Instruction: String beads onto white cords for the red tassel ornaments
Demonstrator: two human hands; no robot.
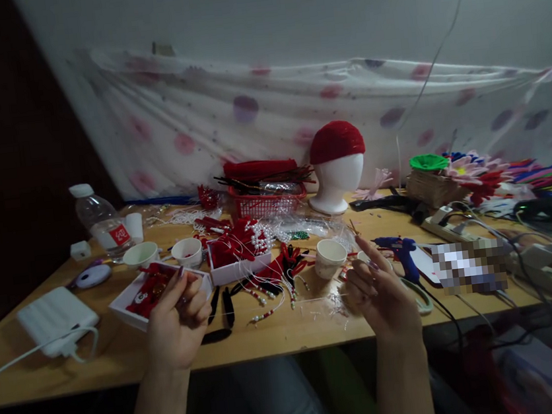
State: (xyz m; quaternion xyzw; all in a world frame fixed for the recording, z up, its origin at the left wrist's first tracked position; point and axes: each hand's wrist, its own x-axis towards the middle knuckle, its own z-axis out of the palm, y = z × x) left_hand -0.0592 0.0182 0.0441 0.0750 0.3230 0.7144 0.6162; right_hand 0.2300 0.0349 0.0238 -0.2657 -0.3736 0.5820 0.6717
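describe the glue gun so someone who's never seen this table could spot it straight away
At the back of the table stands a white mannequin head in a red cap. Come forward and right from it, to just past the right hand. The glue gun lies there, blue and pistol-shaped, unlike the pale cup on the hand's other side.

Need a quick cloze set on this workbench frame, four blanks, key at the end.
1. The white mannequin head wears a cap coloured ____.
2. Toward the left end of the table, a red label is stuck on a clear plastic ____.
3. The body of the glue gun is coloured ____.
4. Of the left hand and the right hand, the ____ one is nearer the glue gun.

Missing words: red; bottle; blue; right.
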